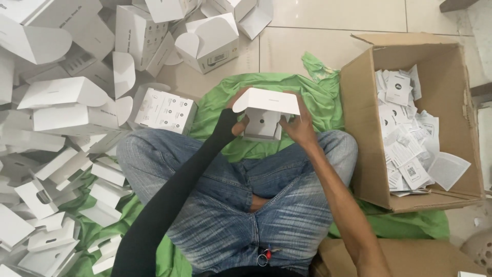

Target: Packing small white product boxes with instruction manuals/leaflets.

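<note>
Both hands fold a small white box (264,110).
Left hand (237,120) and right hand (299,125), each grip clamped on its sides, above green cloth (215,97).

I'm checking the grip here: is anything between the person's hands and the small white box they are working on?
Nothing visible is. The left hand and the right hand both touch the white box directly, one on each side, above the green cloth. The left arm wears a black sleeve, but its fingers are on the box.
</note>
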